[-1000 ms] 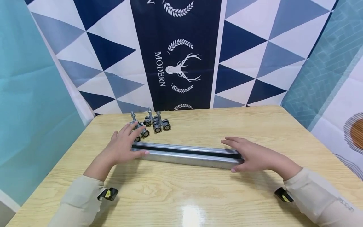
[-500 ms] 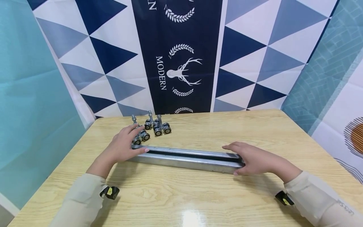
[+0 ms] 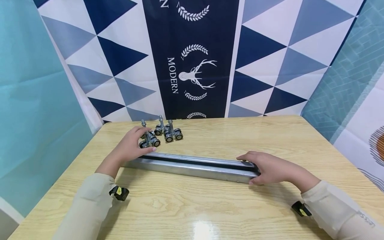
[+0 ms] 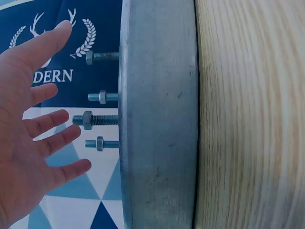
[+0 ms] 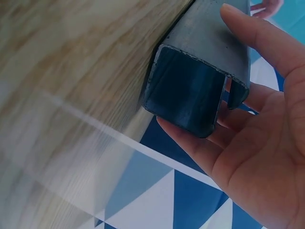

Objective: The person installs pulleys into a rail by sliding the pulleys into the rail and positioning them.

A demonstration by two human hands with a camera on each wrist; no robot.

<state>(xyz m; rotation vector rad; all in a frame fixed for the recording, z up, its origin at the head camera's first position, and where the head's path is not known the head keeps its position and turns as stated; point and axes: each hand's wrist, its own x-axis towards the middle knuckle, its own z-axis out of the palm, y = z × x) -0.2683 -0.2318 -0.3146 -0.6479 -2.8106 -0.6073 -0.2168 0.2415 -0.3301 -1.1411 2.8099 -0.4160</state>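
Observation:
A slotted steel channel rail [image 3: 192, 169] lies across the wooden table, its long slot facing up. At its right end my right hand [image 3: 271, 168] grips it, thumb on the near side and fingers on the far side; the rail's hollow end [image 5: 186, 90] shows in the right wrist view. My left hand [image 3: 129, 146] hovers over the left end with fingers spread, holding nothing; in the left wrist view a gap separates it from the rail. Just beyond that hand stand several roller trolleys [image 3: 169, 132] with upright bolts, one partly hidden by the fingers.
The pale wooden table [image 3: 168, 206] ends at a patterned cloth backdrop [image 3: 195, 66]. Teal sheeting [image 3: 39, 100] hangs on the left, and another curtain [image 3: 369, 100] closes off the right side. Each sleeve has a small black device near the wrist.
My left hand has risen off the rail's left end and shifted slightly toward the trolleys, uncovering more of the rail. My right hand stays at the right end.

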